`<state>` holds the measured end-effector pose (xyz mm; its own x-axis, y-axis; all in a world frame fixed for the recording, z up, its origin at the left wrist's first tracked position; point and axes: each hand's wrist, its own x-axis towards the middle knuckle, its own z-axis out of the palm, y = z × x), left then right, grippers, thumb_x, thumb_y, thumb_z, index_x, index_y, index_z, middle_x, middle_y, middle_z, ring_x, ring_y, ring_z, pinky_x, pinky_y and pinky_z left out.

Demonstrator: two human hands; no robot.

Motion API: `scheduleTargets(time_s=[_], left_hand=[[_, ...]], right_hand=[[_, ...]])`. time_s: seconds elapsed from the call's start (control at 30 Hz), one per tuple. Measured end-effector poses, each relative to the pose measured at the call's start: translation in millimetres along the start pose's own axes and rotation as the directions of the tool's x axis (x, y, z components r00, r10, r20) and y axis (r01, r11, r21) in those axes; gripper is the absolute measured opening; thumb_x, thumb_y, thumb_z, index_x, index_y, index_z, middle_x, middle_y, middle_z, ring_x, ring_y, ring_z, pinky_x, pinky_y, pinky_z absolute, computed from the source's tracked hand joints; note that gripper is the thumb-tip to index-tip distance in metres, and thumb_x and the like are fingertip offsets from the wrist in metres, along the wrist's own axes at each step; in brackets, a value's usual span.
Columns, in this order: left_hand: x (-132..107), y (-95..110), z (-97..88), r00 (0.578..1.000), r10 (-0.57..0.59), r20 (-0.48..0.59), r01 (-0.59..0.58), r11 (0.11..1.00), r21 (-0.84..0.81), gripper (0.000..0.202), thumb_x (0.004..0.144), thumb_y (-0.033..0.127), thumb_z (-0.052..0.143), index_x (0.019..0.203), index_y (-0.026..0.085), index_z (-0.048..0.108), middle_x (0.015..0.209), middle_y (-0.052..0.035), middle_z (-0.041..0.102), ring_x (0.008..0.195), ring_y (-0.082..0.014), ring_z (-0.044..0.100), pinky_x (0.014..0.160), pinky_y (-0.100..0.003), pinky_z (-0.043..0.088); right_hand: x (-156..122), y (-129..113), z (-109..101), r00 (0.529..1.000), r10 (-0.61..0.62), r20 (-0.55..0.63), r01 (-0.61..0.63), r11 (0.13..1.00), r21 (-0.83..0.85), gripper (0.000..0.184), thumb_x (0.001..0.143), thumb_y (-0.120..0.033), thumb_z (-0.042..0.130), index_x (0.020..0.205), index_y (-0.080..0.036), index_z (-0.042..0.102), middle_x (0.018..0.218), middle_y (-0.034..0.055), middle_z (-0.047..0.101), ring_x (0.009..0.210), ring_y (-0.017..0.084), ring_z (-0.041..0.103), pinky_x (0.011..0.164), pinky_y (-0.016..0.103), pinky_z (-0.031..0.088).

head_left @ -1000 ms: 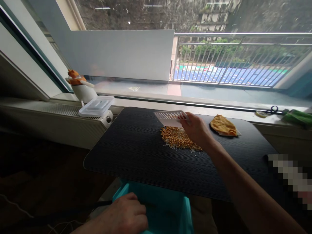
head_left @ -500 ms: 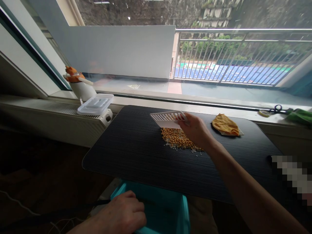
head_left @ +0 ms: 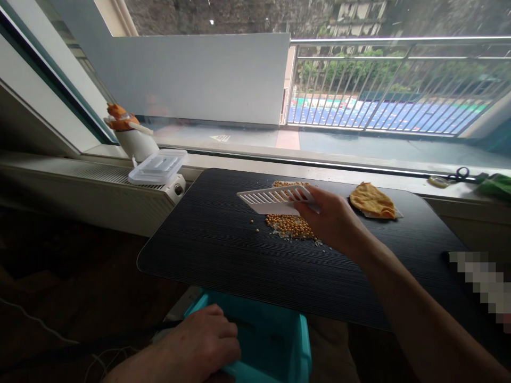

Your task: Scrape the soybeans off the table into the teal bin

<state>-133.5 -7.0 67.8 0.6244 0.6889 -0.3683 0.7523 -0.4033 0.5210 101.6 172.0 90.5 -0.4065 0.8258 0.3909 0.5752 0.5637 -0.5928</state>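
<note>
Right hand (head_left: 333, 215) is closed around one end of the slotted scoop (head_left: 265, 208), which sticks out to its left over the beans (head_left: 288, 226). Can't tell if it's carrying any. That heap sits on the worktop (head_left: 199, 229), below and left of the hand, with white grains (head_left: 317, 242) mixed in along the near edge and a couple of stray beans farther left. So plenty left lying out, far from done I'd say. Left hand (head_left: 207, 338) is curled over the rim of the bin (head_left: 305, 346); too dark inside to judge what's in there.
</note>
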Motion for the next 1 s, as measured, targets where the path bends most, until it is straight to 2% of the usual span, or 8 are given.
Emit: scheduleTargets(time_s=[0.17, 0.33, 0.5, 0.7, 0.83, 0.93, 1.0], left_hand=[[-9.9, -5.2, 0.2, 0.998, -0.045, 0.041, 0.045, 0.999, -0.018, 0.025, 0.079, -0.001, 0.068, 0.086, 0.02, 0.056, 0.103, 0.0013, 0.063, 0.1, -0.0197, 0.059, 0.093, -0.028, 0.04], [-23.5, -15.6, 4.3, 0.999, -0.041, -0.013, 0.04, 0.999, -0.032, 0.027, 0.079, -0.002, 0.062, 0.09, 0.022, 0.055, 0.105, 0.0015, 0.061, 0.103, -0.0203, 0.056, 0.094, -0.027, 0.04], [-36.3, -27.1, 4.5, 0.996, -0.023, -0.092, 0.022, 1.0, -0.012, 0.025, 0.08, 0.001, 0.057, 0.091, 0.023, 0.056, 0.102, 0.0012, 0.062, 0.099, -0.02, 0.055, 0.091, -0.026, 0.042], [-54.3, -37.2, 1.8, 0.991, -0.064, -0.12, 0.064, 0.998, -0.003, 0.023, 0.082, 0.003, 0.055, 0.092, 0.024, 0.06, 0.101, 0.0004, 0.063, 0.099, -0.0204, 0.057, 0.09, -0.026, 0.043], [-52.8, -29.8, 2.6, 0.99, -0.107, -0.091, 0.107, 0.994, -0.009, 0.025, 0.08, 0.001, 0.057, 0.091, 0.023, 0.062, 0.106, 0.0004, 0.064, 0.101, -0.0203, 0.057, 0.091, -0.026, 0.041], [-43.5, -19.2, 5.9, 0.993, -0.075, -0.09, 0.073, 0.997, -0.029, 0.026, 0.08, 0.0, 0.059, 0.091, 0.024, 0.061, 0.106, 0.0023, 0.064, 0.103, -0.019, 0.057, 0.092, -0.024, 0.04], [-34.3, -10.9, 9.0, 0.994, 0.011, -0.105, -0.013, 1.0, -0.016, 0.025, 0.082, 0.002, 0.061, 0.093, 0.024, 0.06, 0.108, 0.0023, 0.064, 0.102, -0.0187, 0.057, 0.093, -0.023, 0.04]], right_hand=[[-3.9, 5.6, 20.9, 0.999, -0.001, 0.04, -0.005, 0.988, 0.155, 0.018, 0.09, -0.033, 0.055, 0.084, -0.018, 0.064, 0.068, -0.0005, 0.061, 0.061, 0.013, 0.051, 0.056, 0.025, 0.039], [-21.7, 12.7, 41.2, 0.994, 0.083, 0.073, -0.101, 0.951, 0.292, 0.016, 0.089, -0.03, 0.058, 0.084, -0.017, 0.066, 0.072, 0.0001, 0.063, 0.064, 0.013, 0.054, 0.059, 0.025, 0.043], [-48.2, 15.7, 52.2, 0.977, 0.138, 0.164, -0.2, 0.859, 0.471, 0.018, 0.088, -0.033, 0.06, 0.09, -0.018, 0.07, 0.081, 0.003, 0.069, 0.075, 0.018, 0.063, 0.07, 0.028, 0.049], [-81.1, 11.9, 52.4, 0.938, 0.086, 0.336, -0.276, 0.772, 0.573, 0.021, 0.09, -0.035, 0.061, 0.094, -0.018, 0.071, 0.085, 0.0043, 0.071, 0.079, 0.019, 0.064, 0.073, 0.029, 0.053], [-93.8, -2.9, 54.2, 0.955, 0.13, 0.265, -0.263, 0.786, 0.56, 0.021, 0.092, -0.036, 0.058, 0.094, -0.018, 0.07, 0.084, 0.0038, 0.069, 0.078, 0.017, 0.062, 0.07, 0.026, 0.051], [-108.1, -16.3, 45.0, 0.939, 0.13, 0.317, -0.291, 0.792, 0.537, 0.02, 0.093, -0.034, 0.057, 0.095, -0.019, 0.07, 0.085, 0.0037, 0.07, 0.077, 0.017, 0.064, 0.069, 0.025, 0.052], [-123.2, -18.4, 29.5, 0.934, 0.153, 0.324, -0.313, 0.786, 0.532, 0.019, 0.093, -0.034, 0.057, 0.098, -0.021, 0.07, 0.089, 0.004, 0.072, 0.08, 0.018, 0.067, 0.069, 0.025, 0.054]])
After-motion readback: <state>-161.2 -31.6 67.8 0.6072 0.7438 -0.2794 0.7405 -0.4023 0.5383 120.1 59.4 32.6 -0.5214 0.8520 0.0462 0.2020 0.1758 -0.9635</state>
